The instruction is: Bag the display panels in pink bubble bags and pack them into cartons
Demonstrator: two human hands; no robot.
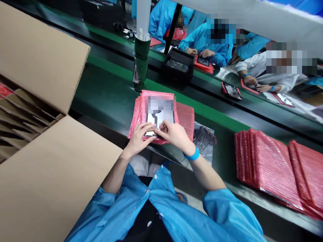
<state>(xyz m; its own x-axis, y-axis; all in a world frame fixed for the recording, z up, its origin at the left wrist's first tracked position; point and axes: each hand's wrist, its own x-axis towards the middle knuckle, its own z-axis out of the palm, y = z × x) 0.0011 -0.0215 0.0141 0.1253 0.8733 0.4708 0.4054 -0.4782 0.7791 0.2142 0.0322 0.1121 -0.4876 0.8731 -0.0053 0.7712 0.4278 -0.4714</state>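
Well, my right fingers (164, 129) pinch the near edge of the thin panel (161, 121), left fingers (148, 127) pressed against it alongside. It lies on a pink bubble pouch (186, 117) on the desk (106, 101): light, stiff, slick, best held by its edges. Carton (37, 57) left, stacked pouches (270, 168) right.

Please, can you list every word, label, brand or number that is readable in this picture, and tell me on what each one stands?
Nothing can be read in this picture.
The pixelated patch above the white sheet in the pink bubble bag is blurred beyond reading.
The cardboard box flap and blue wristband show no writing.
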